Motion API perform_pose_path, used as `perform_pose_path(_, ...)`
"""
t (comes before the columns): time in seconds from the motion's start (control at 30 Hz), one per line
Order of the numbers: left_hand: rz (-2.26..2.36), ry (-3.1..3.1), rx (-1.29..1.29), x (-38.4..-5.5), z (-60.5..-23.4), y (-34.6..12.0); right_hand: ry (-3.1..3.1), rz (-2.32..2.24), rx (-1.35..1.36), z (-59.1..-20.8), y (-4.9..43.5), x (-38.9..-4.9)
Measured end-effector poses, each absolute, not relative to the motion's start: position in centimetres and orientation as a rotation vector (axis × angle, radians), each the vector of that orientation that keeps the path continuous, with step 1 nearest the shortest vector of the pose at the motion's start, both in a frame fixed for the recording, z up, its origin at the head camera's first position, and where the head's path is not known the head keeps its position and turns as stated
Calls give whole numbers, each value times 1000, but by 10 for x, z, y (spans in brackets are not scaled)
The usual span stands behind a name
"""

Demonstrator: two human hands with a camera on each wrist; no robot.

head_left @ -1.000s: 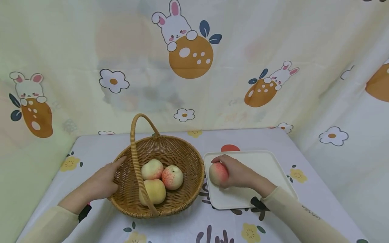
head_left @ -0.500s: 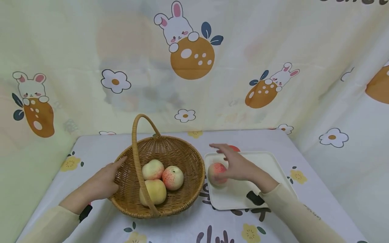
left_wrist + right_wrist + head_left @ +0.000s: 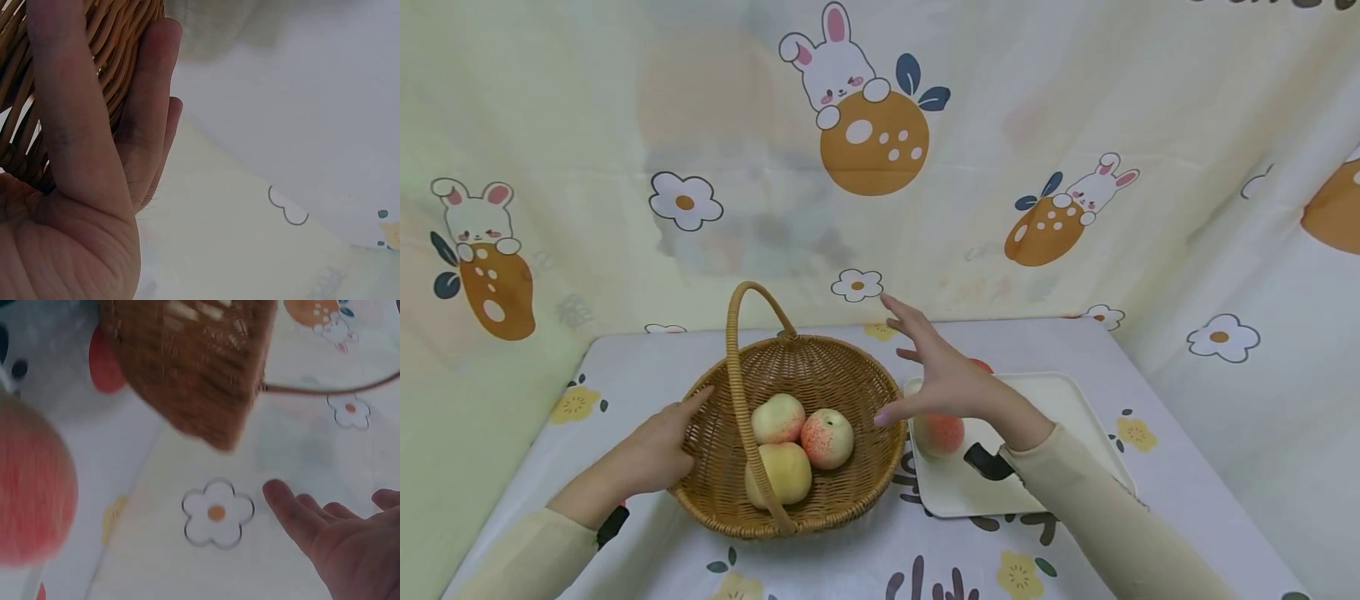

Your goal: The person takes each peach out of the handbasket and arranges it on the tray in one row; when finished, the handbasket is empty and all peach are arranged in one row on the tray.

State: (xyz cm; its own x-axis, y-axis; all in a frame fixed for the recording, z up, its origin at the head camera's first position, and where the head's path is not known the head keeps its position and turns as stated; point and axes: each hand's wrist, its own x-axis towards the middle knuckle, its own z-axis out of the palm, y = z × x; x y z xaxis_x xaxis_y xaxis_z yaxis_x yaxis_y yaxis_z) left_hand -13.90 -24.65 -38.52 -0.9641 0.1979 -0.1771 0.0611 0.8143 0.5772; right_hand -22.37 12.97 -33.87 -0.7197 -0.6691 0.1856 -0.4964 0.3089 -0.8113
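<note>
A brown wicker basket with an arched handle stands left of the table's middle. In it lie a pale peach, a red-speckled peach and a yellow peach-like fruit. My left hand holds the basket's left rim, with thumb and index finger over it; in the left wrist view, other fingers lie along the wicker. Spread fingers mark my right hand, which hovers with nothing held between the basket and a white tray. A red-blushed peach sits on the tray's left side, partly hidden by this hand.
A patterned cloth covers the table. Behind it and at the sides hang curtains printed with rabbits and flowers. The basket handle arches high over the basket's left half. The tray has a low raised rim.
My right hand has let go of the peach on the tray, spread its fingers and moved up and left toward the basket. My left hand and the basket have stayed in place.
</note>
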Motion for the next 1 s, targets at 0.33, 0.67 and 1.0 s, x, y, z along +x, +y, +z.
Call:
perform_pose_path(0.33, 872, 2768, 187, -139, -384, -245, 2345, -1193, -1159, -356, 86, -211)
perform_pose_path(0.67, 877, 2769, 175, -139, -386, -244, 2507, -632, -1143, -374, 54, -199)
perform_pose_path(1.0, 865, 2776, 188, -138, -385, -245, 2596, -258, -1116, -389, 40, -194)
